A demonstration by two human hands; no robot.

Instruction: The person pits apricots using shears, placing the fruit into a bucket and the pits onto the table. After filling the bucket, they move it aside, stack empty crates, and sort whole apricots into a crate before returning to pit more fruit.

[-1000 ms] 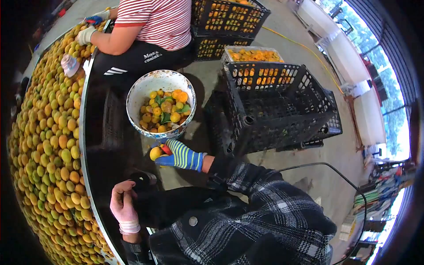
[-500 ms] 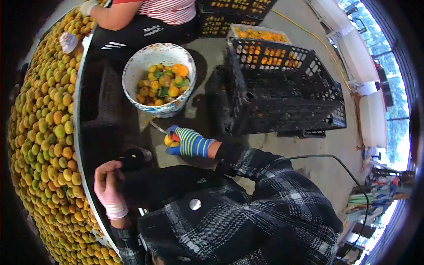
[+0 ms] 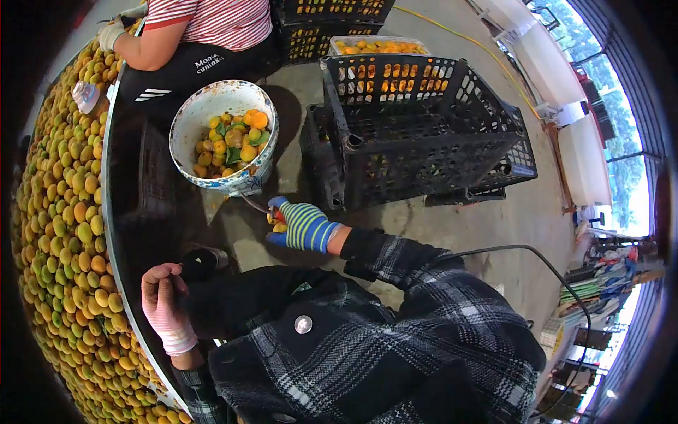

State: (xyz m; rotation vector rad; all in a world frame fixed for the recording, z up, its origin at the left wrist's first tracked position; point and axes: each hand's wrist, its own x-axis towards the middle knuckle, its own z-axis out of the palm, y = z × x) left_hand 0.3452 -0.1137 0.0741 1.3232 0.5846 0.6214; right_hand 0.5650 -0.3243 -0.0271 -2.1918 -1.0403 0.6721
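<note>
My right hand (image 3: 305,227), in a blue and yellow-green striped glove, is closed on a tool with a red handle (image 3: 274,215) and a thin, curved metal end (image 3: 254,204). A small yellow-orange fruit (image 3: 280,227) shows in the same grip, partly covered by the fingers. Just beyond stands a white bucket (image 3: 185,134), holding orange and yellow fruit (image 3: 236,141) with green leaves. My left hand (image 3: 166,305), in a pink and white glove with dirty fingertips, hovers by the edge of the fruit-covered table. Its fingers are curled, and anything inside them is hidden.
Yellow-green fruit (image 3: 63,247) covers the table at left, behind a metal rim (image 3: 107,191). Black crates (image 3: 424,159) stand at right, a fruit-filled tray (image 3: 381,46) behind them. Another person (image 3: 205,42) sits at the far end. A black cable (image 3: 526,247) crosses near my right arm.
The view has shifted, so the bucket, crates and other person appear farther left. My right hand keeps its grip on the tool and fruit; my left hand stays curled.
</note>
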